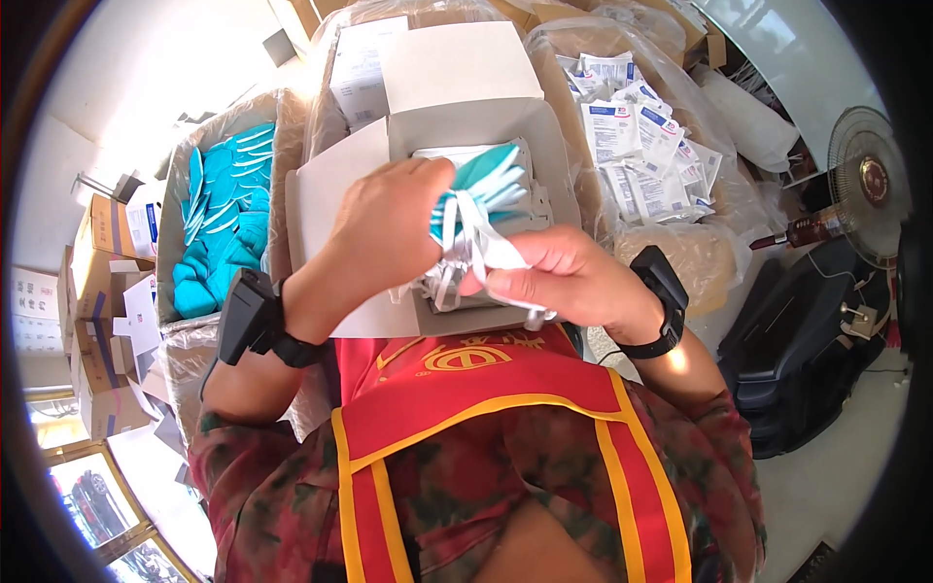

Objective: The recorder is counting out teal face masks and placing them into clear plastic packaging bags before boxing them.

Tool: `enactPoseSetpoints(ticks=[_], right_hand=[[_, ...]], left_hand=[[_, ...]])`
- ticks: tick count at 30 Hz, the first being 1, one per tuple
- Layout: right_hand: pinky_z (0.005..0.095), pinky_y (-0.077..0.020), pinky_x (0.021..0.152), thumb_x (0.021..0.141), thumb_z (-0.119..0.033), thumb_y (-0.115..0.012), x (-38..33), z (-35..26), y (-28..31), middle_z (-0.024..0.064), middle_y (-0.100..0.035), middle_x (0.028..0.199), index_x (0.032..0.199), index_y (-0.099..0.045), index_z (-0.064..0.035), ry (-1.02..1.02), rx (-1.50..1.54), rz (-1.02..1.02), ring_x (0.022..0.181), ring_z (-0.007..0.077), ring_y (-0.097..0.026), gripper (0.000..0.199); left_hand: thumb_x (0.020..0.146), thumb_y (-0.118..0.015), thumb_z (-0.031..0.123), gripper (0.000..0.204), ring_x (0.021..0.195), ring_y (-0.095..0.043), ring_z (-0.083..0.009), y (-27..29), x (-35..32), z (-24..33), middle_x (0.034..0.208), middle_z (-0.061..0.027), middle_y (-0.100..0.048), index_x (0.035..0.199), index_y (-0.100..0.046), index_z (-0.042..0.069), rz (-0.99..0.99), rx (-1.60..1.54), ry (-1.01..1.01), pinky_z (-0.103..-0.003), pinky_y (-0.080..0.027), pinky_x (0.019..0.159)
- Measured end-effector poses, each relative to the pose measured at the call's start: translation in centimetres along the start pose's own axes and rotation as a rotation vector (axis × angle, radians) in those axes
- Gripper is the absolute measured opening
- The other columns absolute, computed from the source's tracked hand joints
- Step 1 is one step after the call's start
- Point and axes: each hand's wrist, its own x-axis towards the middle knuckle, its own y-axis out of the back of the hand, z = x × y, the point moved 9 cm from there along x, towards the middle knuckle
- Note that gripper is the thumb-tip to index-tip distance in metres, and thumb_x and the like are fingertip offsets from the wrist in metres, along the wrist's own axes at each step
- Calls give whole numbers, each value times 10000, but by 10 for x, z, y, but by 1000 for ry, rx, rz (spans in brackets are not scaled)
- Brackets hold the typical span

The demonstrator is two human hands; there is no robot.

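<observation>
My left hand (pixel 403 209) is closed round a stack of teal fabric pieces (pixel 486 170) with white edges and loose white straps. With thumb and fingers, my right hand (pixel 559 272) pinches the white straps (pixel 476 238) that hang from the stack. Both hands are above an open white cardboard box (pixel 345 204) with its flaps spread. Flat white items (pixel 533 189) lie inside it, partly hidden by my hands and the stack.
At left, a plastic-lined carton (pixel 173 209) holds many teal pieces (pixel 228 209). A lined carton at right holds white printed sachets (pixel 637 146). Beyond it are a fan (pixel 870 185) and a black seat-like object (pixel 802 340). Brown cartons (pixel 102 233) are stacked far left.
</observation>
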Motion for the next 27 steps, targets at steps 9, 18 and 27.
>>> enactPoseSetpoints(ticks=[9,18,27], right_hand=[[387,-468,526,801,-116,-608,-8,-93,-2,58,-537,644,811,-532,-71,523,-1485,270,628,271,-594,89],[350,-387,395,806,-155,-579,-60,-98,-52,34,-445,561,771,-488,-67,428,-1288,-295,500,208,-531,131],[358,-386,465,854,-196,-656,-90,-65,-1,47,-513,588,787,-549,-92,92,-722,-296,515,245,-549,164]], left_hand=[[621,-661,86,260,782,-612,-356,11,-9,26,794,-120,-622,863,-571,64,-83,-90,-29,-450,-484,671],[617,-643,180,217,558,-497,-173,59,-61,102,619,-9,-393,692,-447,125,-300,-83,-554,-316,-397,464],[581,-648,159,229,540,-480,-200,84,-77,73,623,-22,-374,641,-430,122,-353,-1,-450,-330,-398,470]])
